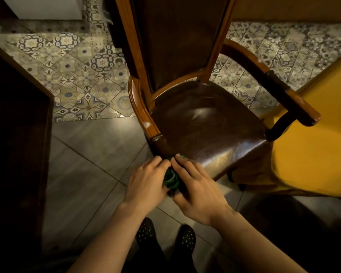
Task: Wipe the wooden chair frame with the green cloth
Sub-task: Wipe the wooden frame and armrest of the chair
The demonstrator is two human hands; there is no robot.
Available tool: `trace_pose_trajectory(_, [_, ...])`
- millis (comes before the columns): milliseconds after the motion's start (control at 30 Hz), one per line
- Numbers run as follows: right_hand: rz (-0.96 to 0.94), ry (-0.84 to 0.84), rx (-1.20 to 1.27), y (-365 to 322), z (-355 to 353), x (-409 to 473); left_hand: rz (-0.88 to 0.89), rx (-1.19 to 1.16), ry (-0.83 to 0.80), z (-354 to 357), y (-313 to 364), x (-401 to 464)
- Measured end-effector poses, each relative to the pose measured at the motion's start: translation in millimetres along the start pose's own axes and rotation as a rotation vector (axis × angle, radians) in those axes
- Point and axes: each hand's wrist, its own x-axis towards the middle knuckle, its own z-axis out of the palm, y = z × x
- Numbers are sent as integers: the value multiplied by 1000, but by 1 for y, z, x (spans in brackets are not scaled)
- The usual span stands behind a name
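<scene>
A wooden armchair stands before me, its frame (142, 107) orange-brown around a dark leather seat and back. The green cloth (171, 179) is bunched at the seat's front left corner, just below the left armrest post. My left hand (146, 182) and my right hand (195, 186) both press on the cloth from either side, fingers curled over it. Most of the cloth is hidden under my hands. The right armrest (287, 95) reaches out toward the right.
A yellow tablecloth (313, 154) hangs at the right, touching the chair's right side. Dark wooden furniture (18, 134) lines the left edge. Patterned tiles (77, 75) and grey floor tiles lie around the chair. My dotted slippers (146, 231) stand below.
</scene>
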Motion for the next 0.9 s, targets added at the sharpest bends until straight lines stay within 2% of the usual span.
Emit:
trace_pose_trajectory(133, [4, 99, -34, -1, 22, 0, 60, -118, -122, -14, -29, 6])
trace_pose_trajectory(200, [-6, 138, -64, -1, 32, 2, 74, -160, -61, -21, -37, 13])
trace_pose_trajectory(267, [-19, 196, -94, 3, 41, 4, 160, -101, 4, -17, -33, 27])
trace_pose_trajectory(433, [-98, 248, -167, 17, 54, 0, 252, 82, -86, 23, -24, 50])
trace_pose_trajectory(600, [-133, 313, -202, 34, 59, -36, 296, 44, 3, 41, -30, 50])
trace_pose_trajectory(767, [-177, 297, -312, 47, 60, -79, 287, 23, 25, 46, -31, 49])
trace_pose_trajectory(900, [-182, 271, -351, 43, 56, -81, 267, -24, 33, 50, -32, 49])
